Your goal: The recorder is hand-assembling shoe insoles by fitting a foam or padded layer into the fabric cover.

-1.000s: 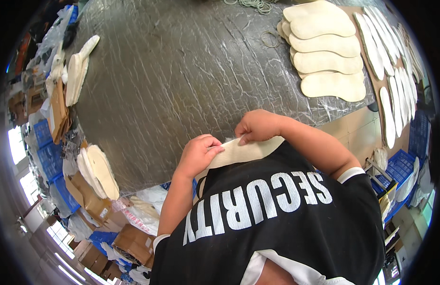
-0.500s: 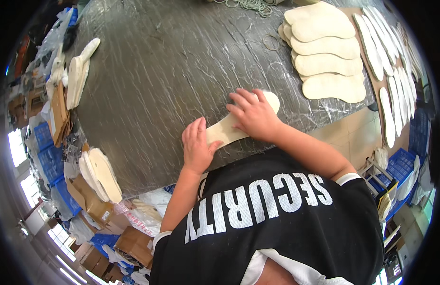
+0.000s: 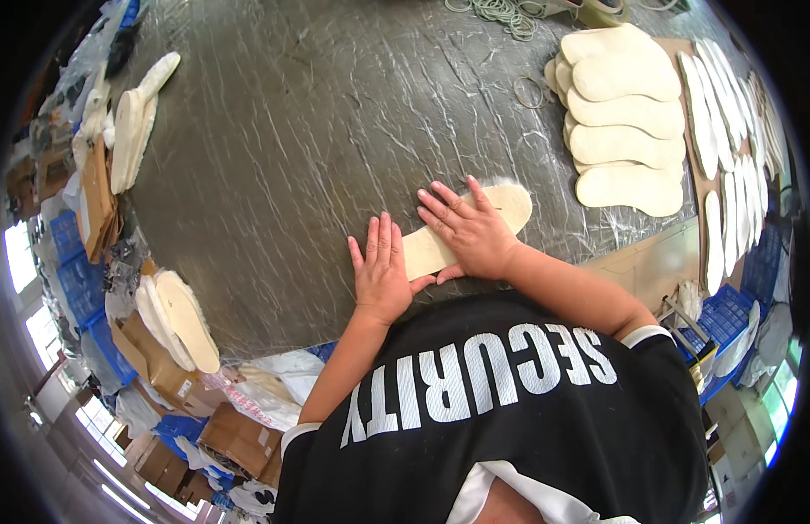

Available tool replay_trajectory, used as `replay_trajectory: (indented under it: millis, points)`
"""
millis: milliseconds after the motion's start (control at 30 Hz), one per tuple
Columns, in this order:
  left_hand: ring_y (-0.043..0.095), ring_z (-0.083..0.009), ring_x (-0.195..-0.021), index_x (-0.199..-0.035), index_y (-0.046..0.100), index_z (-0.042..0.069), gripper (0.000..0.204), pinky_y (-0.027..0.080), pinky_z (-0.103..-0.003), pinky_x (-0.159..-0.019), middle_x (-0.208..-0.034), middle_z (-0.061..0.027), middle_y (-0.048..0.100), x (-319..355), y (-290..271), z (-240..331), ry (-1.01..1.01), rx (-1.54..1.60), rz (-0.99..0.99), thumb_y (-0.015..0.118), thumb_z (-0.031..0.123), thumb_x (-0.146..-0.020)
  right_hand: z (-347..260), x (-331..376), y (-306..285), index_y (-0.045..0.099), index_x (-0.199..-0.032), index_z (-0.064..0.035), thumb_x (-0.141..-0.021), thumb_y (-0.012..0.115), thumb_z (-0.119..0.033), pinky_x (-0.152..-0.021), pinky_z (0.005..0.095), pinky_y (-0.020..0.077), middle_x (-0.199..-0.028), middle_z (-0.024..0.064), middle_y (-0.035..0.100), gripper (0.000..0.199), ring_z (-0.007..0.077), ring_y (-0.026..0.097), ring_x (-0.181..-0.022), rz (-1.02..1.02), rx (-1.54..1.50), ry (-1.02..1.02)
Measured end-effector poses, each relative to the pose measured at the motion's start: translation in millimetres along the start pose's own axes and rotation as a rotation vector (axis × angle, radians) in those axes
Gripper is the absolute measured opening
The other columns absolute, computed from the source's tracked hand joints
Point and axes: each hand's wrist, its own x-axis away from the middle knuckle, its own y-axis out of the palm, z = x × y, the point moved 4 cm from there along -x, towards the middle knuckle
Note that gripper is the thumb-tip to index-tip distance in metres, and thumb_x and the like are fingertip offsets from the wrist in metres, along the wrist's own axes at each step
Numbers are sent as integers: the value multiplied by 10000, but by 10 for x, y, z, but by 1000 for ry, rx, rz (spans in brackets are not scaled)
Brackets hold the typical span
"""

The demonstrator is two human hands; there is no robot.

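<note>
Currently, an insole (image 3: 427, 253) lies on the desk (image 3: 274, 175), the right hand (image 3: 470, 231) pressed flat over it, the left hand (image 3: 383, 275) outspread at its left end; white block lettering (image 3: 457, 384) spans the black shirt (image 3: 545, 441).

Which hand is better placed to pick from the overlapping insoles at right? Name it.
Probably the right hand: it rests on an insole, nearer the overlapping insoles; the left hand is farther off.

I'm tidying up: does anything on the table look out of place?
Slightly: one thin loop lies alone beside the overlapping insoles, apart from the tangled loops farther away. Nothing looks spilled.
</note>
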Motion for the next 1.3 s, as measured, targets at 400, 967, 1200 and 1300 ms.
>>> replay_trajectory:
  millis: [400,967,1200,1300]
  points:
    - [236,-308,-1394,-1314,444,2,896,154,-579,-1102,-1480,-151,318,-1,-23,-46,48,57,100,748,514,-645,236,123,11,391,-1387,-63,-749,552,-608,-1118,589,64,-1505,158,290,855,364,189,-1421,269,-162,85]
    - [511,-371,-1157,-1276,555,52,476,420,-465,-977,-1240,-224,556,2830,-1664,-3842,-635,-406,737,652,214,-839,408,967,77,567,-1186,-80,-747,687,-186,-1102,562,186,-1448,182,359,468,387,270,-1371,450,-145,551]
    - [566,-291,-978,-1041,608,37,271,467,-410,-832,-1084,-202,592,1298,-1400,-4730,-497,-367,696,638,124,-786,436,1150,-18,618,-1106,-112,-793,685,-230,-1112,523,211,-1421,165,402,341,343,305,-1365,583,-124,659]
    - [592,-249,-878,-910,633,47,174,492,-388,-743,-992,-182,615,840,-1424,-4410,-580,-339,773,650,118,-752,597,1619,21,633,-1063,-116,-805,676,-247,-1104,509,229,-1385,161,442,292,331,333,-1345,670,-79,841]
